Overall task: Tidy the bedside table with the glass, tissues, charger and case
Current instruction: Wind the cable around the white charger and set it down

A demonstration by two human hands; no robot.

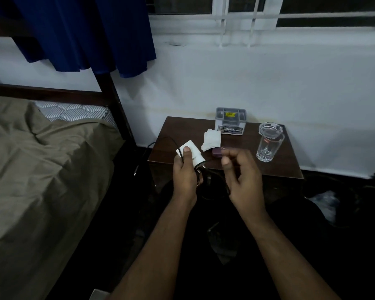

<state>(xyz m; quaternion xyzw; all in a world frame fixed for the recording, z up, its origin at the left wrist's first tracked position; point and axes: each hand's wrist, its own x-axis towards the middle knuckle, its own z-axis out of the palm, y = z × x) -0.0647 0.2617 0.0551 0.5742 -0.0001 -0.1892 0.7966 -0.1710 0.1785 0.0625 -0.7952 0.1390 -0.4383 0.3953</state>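
1. Two hands are working at the near edge of the table (pixel 275 163): the left hand (pixel 185 176) is gripping the white charger (pixel 192 153), thumb lying over its face and fingers curled underneath.
2. The black cable (pixel 160 140) is arcing from the charger over the table's left edge and dropping toward the floor, where it is getting lost in the dark; more of it is looping below the left hand.
3. The right hand (pixel 239 174) is hovering beside the charger with fingers loosely curled; motion blur is smearing the fingertips, so I cannot tell whether they are pinching the cable.
4. The purple case (pixel 216 151) is lying on the table, partly hidden behind the right hand's fingers.
5. The tissues (pixel 211 140) are sitting crumpled just behind the case, in front of a grey box (pixel 231 122).
6. The glass (pixel 268 144) is standing upright at the table's right side, well apart from both hands.
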